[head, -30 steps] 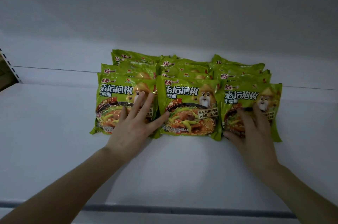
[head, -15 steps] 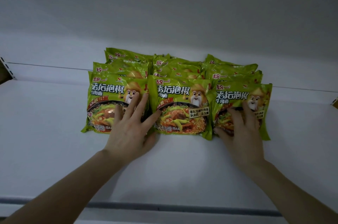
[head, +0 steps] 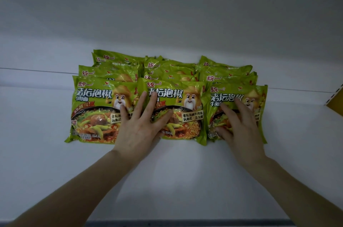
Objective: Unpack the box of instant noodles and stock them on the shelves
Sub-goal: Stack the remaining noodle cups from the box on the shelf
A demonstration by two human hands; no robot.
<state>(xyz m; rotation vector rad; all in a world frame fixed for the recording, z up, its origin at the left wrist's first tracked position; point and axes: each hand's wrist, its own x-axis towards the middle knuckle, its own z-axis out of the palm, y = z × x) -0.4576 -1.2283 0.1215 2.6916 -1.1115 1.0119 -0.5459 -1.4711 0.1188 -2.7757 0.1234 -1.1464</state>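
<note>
Several green instant noodle packets lie in three overlapping rows on the white shelf [head: 37,152]. In front are the left packet [head: 92,108], the middle packet [head: 185,108] and the right packet [head: 239,95]. My left hand [head: 141,126] rests flat with spread straight fingers across the seam between the left and middle packets. Over the right packet lies my right hand [head: 239,126], fingers spread and pressing on it. More packets [head: 115,70] are stacked behind, partly hidden.
The shelf's white back wall [head: 167,22] rises right behind the packets. A yellow edge with a slotted upright [head: 336,102] shows at the far right. A dark front lip [head: 167,224] runs along the shelf's near edge.
My left hand has slid right, from the left packet to the gap between left and middle packets. The right hand stays on the right packet. The view has moved closer.
</note>
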